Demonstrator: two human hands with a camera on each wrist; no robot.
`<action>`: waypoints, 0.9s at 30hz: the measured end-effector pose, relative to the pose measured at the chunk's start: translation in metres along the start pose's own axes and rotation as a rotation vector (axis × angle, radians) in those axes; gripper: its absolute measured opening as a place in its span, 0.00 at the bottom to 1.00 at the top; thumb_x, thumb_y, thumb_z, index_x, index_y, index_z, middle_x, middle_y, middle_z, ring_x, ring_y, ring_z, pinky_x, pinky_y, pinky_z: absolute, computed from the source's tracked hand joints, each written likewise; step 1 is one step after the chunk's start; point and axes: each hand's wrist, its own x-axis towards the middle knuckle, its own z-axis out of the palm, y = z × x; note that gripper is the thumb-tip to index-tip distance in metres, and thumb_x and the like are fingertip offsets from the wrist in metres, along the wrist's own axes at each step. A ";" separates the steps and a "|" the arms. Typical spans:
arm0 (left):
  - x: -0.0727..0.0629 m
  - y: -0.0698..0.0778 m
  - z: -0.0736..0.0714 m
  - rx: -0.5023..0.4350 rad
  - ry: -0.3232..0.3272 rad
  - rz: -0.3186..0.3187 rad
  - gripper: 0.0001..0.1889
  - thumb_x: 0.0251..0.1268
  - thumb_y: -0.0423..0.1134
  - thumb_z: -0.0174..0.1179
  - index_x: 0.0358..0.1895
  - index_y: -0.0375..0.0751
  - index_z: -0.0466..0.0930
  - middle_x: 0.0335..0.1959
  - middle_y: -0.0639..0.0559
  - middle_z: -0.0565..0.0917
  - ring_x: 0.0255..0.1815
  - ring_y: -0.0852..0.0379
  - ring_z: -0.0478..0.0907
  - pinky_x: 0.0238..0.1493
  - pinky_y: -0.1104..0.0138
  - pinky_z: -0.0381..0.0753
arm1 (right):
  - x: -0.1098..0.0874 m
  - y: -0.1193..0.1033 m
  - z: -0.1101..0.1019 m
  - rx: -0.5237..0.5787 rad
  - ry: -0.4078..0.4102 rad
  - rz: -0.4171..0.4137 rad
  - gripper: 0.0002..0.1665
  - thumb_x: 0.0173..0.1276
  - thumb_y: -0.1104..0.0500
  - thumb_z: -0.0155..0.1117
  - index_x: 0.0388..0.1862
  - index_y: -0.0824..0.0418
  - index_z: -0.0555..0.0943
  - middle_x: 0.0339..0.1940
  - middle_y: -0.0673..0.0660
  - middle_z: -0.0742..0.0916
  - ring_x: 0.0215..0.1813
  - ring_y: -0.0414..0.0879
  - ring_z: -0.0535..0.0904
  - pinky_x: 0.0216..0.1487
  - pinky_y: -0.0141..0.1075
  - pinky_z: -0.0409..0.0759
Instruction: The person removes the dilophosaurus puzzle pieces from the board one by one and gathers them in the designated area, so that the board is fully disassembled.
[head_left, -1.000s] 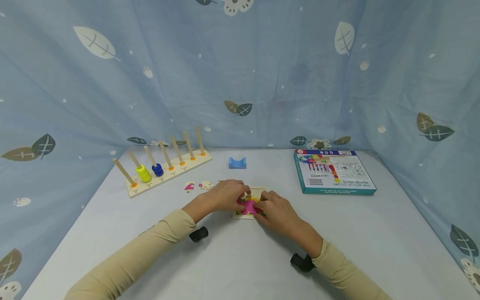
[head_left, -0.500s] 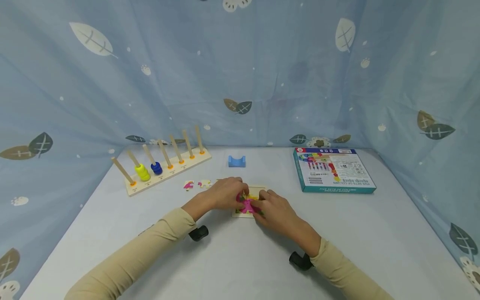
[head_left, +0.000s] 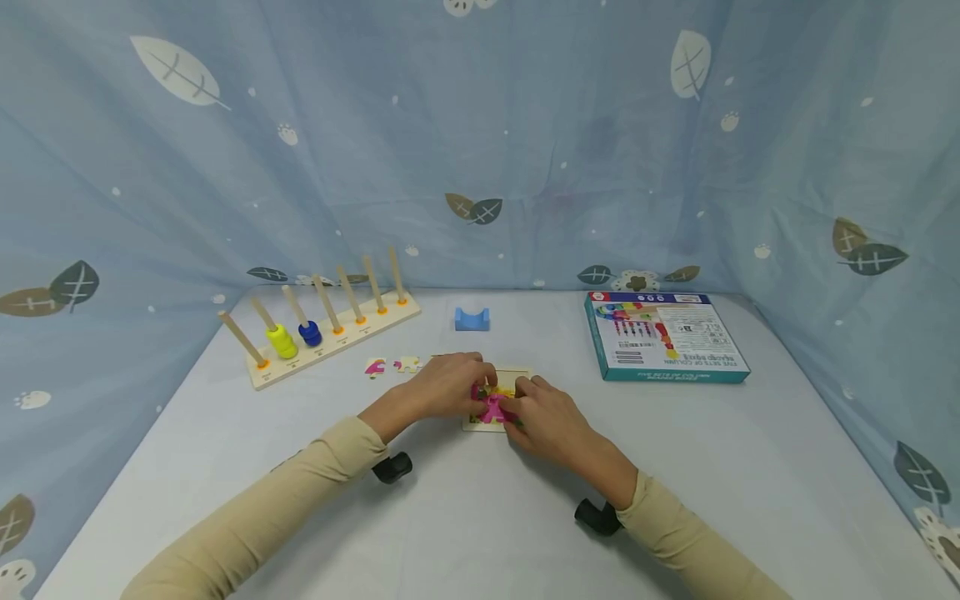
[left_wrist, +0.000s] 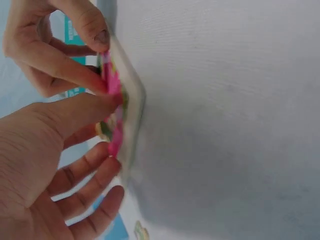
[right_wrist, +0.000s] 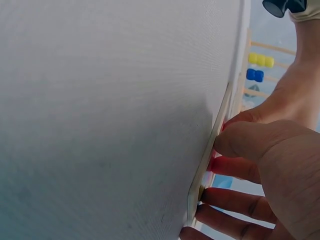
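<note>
A small wooden puzzle board point(head_left: 480, 427) lies flat on the table with pink, yellow and green picture pieces inside its pale rim. From the left, my left hand point(head_left: 452, 385) reaches over it, thumb and fingers bent about the pink puzzle pieces point(head_left: 493, 410). My right hand point(head_left: 551, 421) comes in from the right, its thumb and forefinger on the pink pieces too. In the left wrist view the left thumb point(left_wrist: 95, 107) presses the pink part, close to the other hand's forefinger. The fingers hide much of the picture and the exact piece edges.
Loose puzzle pieces point(head_left: 375, 367) lie behind and left of the board. A wooden peg stand point(head_left: 333, 337) with yellow and blue beads is at the back left. A blue notched block point(head_left: 472, 320) sits behind the board, a flat box point(head_left: 666, 337) at the back right.
The whole head view has shifted slightly. Both hands stay at the board, their fingers moving only a little on the pink pieces.
</note>
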 end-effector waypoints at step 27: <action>-0.012 -0.004 -0.004 0.025 0.113 0.067 0.14 0.57 0.41 0.72 0.48 0.50 0.88 0.43 0.54 0.80 0.42 0.56 0.74 0.37 0.64 0.76 | 0.000 -0.001 0.000 -0.016 -0.020 0.039 0.22 0.60 0.51 0.75 0.52 0.56 0.89 0.35 0.53 0.78 0.34 0.43 0.68 0.28 0.31 0.70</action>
